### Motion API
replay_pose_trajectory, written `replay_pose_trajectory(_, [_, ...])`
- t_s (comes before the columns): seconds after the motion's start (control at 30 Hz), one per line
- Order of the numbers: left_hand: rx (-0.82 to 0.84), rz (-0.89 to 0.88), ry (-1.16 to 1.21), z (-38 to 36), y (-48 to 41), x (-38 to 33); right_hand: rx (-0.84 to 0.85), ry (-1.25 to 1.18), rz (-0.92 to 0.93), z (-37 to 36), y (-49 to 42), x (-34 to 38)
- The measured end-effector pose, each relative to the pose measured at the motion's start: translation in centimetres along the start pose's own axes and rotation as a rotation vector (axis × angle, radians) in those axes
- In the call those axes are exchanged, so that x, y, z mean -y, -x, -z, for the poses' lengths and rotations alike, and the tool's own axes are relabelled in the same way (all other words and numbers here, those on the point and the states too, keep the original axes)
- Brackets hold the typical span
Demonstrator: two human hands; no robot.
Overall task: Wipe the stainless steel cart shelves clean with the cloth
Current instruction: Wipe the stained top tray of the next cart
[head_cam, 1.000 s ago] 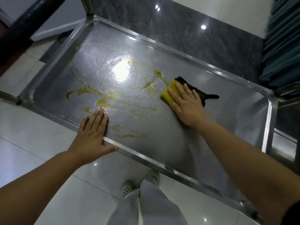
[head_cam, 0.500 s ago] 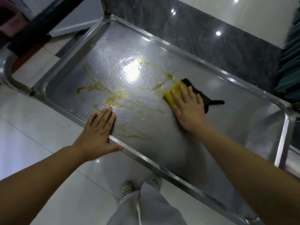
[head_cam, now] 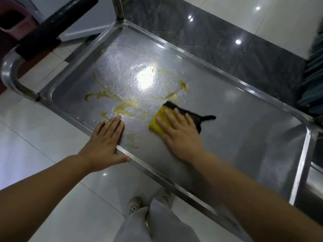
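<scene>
The top shelf (head_cam: 244, 130) of the stainless steel cart fills the view, with a raised rim all round. Yellow-brown smears (head_cam: 122, 107) streak its left half around a bright light glare. A yellow and black cloth (head_cam: 157, 123) lies flat on the shelf near the middle. My right hand (head_cam: 180, 133) presses on it with straight, spread fingers. My left hand (head_cam: 106, 137) rests flat on the near rim, fingertips reaching onto the shelf beside the smears.
The cart's curved handle (head_cam: 10, 74) with a black grip (head_cam: 57, 23) stands at the left end. A lower steel surface (head_cam: 312, 186) shows at the right. White and dark grey floor tiles (head_cam: 218, 39) surround the cart. My trousers and white shoes (head_cam: 134, 205) are below the near rim.
My right hand has slid the cloth toward the near rim and a little left, away from the far smears. My left hand has stayed on the rim. The camera has shifted.
</scene>
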State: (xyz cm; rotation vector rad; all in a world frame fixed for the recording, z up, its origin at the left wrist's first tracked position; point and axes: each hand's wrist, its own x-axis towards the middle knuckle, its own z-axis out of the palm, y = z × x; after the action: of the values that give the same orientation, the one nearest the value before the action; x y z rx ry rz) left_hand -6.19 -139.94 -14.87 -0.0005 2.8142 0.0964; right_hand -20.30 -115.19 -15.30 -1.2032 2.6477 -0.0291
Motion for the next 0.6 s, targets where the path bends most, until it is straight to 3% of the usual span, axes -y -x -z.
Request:
replay_pose_trajectory(0.3, [-0.008,-0.007,0.000,-0.1,-0.1,0.1,0.092,-0.103,-0.406,5.4,-11.5,-12.1])
replay_pose_trajectory(0.43, [0.009,-0.009,0.006,0.0,0.0,0.0,0.099,-0.121,-0.422,5.2,-11.2,-10.1])
replay_pose_trajectory(0.6, [-0.002,-0.004,0.020,0.2,0.1,0.2,0.074,-0.035,-0.215,3.5,-6.6,-2.0])
